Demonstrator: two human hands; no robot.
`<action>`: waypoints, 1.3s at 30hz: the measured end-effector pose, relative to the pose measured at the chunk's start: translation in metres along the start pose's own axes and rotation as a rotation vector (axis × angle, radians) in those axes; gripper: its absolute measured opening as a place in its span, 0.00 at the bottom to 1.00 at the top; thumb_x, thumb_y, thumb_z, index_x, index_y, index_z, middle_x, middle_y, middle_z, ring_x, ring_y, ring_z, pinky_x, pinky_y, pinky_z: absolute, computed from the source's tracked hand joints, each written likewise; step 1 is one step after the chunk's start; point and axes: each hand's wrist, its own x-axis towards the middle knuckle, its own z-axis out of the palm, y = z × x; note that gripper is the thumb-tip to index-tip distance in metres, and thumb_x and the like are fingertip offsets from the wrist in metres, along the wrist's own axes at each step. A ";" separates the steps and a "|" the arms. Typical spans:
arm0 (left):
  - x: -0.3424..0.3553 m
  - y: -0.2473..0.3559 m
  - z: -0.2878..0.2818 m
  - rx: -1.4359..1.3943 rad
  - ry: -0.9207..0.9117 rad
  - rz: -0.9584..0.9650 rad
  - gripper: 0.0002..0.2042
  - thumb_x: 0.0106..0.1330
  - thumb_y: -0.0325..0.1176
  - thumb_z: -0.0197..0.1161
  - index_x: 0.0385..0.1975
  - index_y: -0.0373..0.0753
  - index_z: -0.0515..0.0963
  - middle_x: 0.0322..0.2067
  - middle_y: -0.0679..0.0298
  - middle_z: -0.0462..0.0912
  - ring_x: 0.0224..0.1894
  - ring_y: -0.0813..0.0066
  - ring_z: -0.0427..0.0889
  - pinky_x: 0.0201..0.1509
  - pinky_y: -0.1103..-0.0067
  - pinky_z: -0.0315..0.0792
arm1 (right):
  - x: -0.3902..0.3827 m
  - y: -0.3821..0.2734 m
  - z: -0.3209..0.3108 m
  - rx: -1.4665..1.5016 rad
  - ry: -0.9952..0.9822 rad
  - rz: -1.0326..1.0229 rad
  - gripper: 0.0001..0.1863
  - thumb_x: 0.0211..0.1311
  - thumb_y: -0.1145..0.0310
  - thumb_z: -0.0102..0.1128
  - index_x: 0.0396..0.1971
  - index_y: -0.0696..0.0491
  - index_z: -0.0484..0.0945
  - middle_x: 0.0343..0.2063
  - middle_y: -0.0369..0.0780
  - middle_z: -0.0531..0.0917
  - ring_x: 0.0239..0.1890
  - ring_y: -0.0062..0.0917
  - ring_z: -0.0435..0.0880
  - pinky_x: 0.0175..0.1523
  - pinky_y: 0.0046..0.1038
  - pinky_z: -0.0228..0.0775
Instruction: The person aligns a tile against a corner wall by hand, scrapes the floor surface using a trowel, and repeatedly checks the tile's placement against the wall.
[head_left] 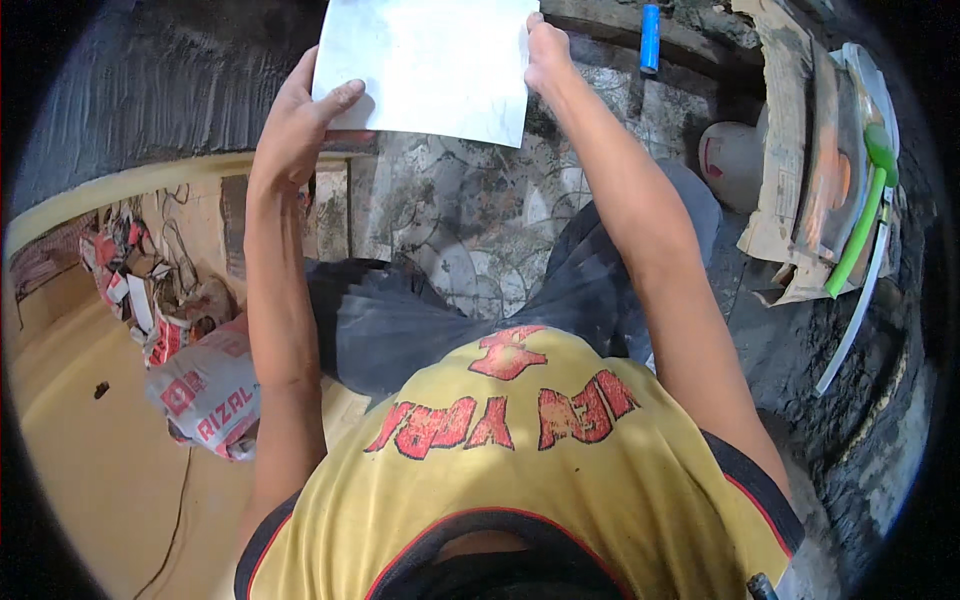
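A white sheet of paper [430, 70] is stretched between my two hands at the top of the view, its upper edge cut off by the frame. My left hand [305, 115] grips its left edge, thumb laid over the front face and fingers behind. At the right edge, my right hand [547, 55] is closed on the paper near its upper corner. Both arms reach forward over my bent legs.
A blue cylinder [650, 40] lies beyond my right hand. At right are flattened cardboard [780, 150], a green-handled tool [862, 215] and a round pale container [728, 160]. On the left, a printed sack [210, 390] sits on tan flooring beside a dark ridged surface [180, 80].
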 end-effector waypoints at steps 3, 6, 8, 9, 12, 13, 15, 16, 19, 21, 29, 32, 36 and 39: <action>-0.006 0.000 0.001 -0.156 0.087 0.052 0.21 0.67 0.36 0.64 0.55 0.32 0.72 0.43 0.57 0.81 0.41 0.71 0.84 0.40 0.74 0.85 | -0.004 0.007 0.001 0.058 0.015 0.021 0.23 0.76 0.62 0.40 0.57 0.67 0.66 0.55 0.52 0.76 0.53 0.45 0.81 0.57 0.51 0.75; -0.011 -0.007 -0.004 -0.296 0.228 0.013 0.15 0.69 0.35 0.63 0.49 0.33 0.76 0.37 0.61 0.82 0.37 0.75 0.83 0.42 0.75 0.84 | -0.011 0.003 0.010 0.192 0.021 0.020 0.23 0.75 0.62 0.40 0.59 0.64 0.66 0.56 0.50 0.76 0.54 0.46 0.80 0.58 0.52 0.74; -0.015 -0.006 0.001 -0.297 0.321 0.018 0.12 0.69 0.34 0.63 0.46 0.33 0.77 0.33 0.65 0.81 0.35 0.78 0.82 0.44 0.75 0.83 | -0.002 0.007 0.009 0.197 0.024 0.011 0.23 0.74 0.62 0.40 0.59 0.64 0.66 0.56 0.50 0.76 0.55 0.46 0.79 0.59 0.52 0.73; -0.013 -0.005 0.007 -0.304 0.332 0.035 0.13 0.69 0.34 0.63 0.47 0.32 0.77 0.32 0.66 0.81 0.33 0.79 0.81 0.43 0.75 0.82 | 0.008 0.009 0.003 0.189 0.046 -0.014 0.23 0.74 0.63 0.41 0.60 0.63 0.66 0.57 0.50 0.76 0.56 0.46 0.79 0.60 0.53 0.73; -0.017 -0.007 0.007 -0.358 0.243 0.057 0.14 0.69 0.32 0.62 0.50 0.32 0.76 0.37 0.63 0.83 0.36 0.77 0.83 0.41 0.77 0.82 | 0.009 0.011 -0.011 0.271 -0.116 0.015 0.23 0.74 0.63 0.38 0.60 0.63 0.66 0.58 0.50 0.75 0.57 0.46 0.78 0.60 0.54 0.72; -0.020 -0.009 0.002 -0.356 0.162 0.058 0.16 0.69 0.35 0.62 0.51 0.32 0.76 0.38 0.62 0.83 0.37 0.77 0.83 0.43 0.76 0.82 | 0.007 0.012 -0.012 0.276 -0.141 0.004 0.23 0.74 0.63 0.38 0.60 0.63 0.66 0.58 0.50 0.75 0.57 0.46 0.78 0.60 0.54 0.72; -0.027 0.004 0.007 -0.318 0.073 0.010 0.21 0.68 0.43 0.62 0.50 0.31 0.77 0.40 0.61 0.84 0.38 0.76 0.83 0.43 0.74 0.79 | 0.004 0.014 -0.018 0.249 -0.099 0.024 0.26 0.77 0.59 0.33 0.57 0.66 0.67 0.54 0.49 0.77 0.54 0.42 0.80 0.58 0.47 0.76; -0.026 0.013 0.004 -0.320 0.080 0.024 0.21 0.68 0.43 0.62 0.50 0.31 0.77 0.40 0.61 0.84 0.38 0.76 0.83 0.43 0.74 0.79 | 0.000 0.016 -0.016 0.245 -0.112 0.017 0.26 0.77 0.59 0.33 0.57 0.66 0.67 0.54 0.49 0.77 0.54 0.42 0.80 0.58 0.47 0.76; -0.016 0.015 0.000 0.327 -0.017 -0.083 0.22 0.68 0.42 0.63 0.50 0.28 0.76 0.35 0.60 0.83 0.33 0.76 0.81 0.38 0.79 0.75 | -0.013 0.032 -0.013 0.165 -0.095 0.079 0.27 0.77 0.58 0.32 0.55 0.67 0.69 0.53 0.50 0.78 0.56 0.41 0.79 0.59 0.45 0.75; -0.015 0.011 0.003 0.326 0.005 -0.061 0.21 0.68 0.42 0.63 0.49 0.27 0.77 0.36 0.59 0.83 0.35 0.75 0.81 0.40 0.78 0.75 | -0.017 0.042 -0.013 -0.062 -0.013 0.131 0.28 0.76 0.57 0.34 0.54 0.68 0.70 0.54 0.51 0.78 0.56 0.42 0.79 0.59 0.44 0.75; -0.048 -0.028 -0.016 0.408 0.204 -0.077 0.15 0.69 0.34 0.60 0.47 0.28 0.78 0.36 0.58 0.85 0.37 0.77 0.81 0.43 0.76 0.75 | -0.011 -0.043 0.024 -1.122 -0.091 -0.534 0.15 0.55 0.61 0.55 0.31 0.58 0.80 0.28 0.50 0.85 0.31 0.45 0.84 0.43 0.43 0.75; -0.037 -0.061 -0.033 0.459 0.256 -0.058 0.15 0.67 0.34 0.61 0.46 0.29 0.78 0.35 0.55 0.86 0.37 0.73 0.83 0.44 0.75 0.75 | -0.055 -0.085 0.045 -0.816 -0.082 -0.337 0.14 0.59 0.60 0.54 0.28 0.55 0.81 0.32 0.45 0.88 0.33 0.36 0.86 0.41 0.40 0.76; -0.002 -0.081 -0.038 0.807 0.327 0.016 0.17 0.65 0.37 0.61 0.46 0.32 0.79 0.37 0.47 0.85 0.41 0.56 0.85 0.47 0.69 0.75 | -0.057 -0.094 0.032 -0.713 -0.153 -0.273 0.13 0.58 0.62 0.53 0.29 0.56 0.81 0.31 0.47 0.87 0.33 0.37 0.85 0.41 0.39 0.75; 0.015 -0.087 -0.032 0.903 0.365 -0.005 0.18 0.64 0.39 0.61 0.47 0.33 0.79 0.38 0.45 0.85 0.43 0.50 0.84 0.48 0.67 0.75 | -0.057 -0.100 0.029 -1.193 -0.139 -0.601 0.14 0.56 0.64 0.50 0.31 0.58 0.80 0.30 0.54 0.84 0.36 0.48 0.83 0.44 0.43 0.74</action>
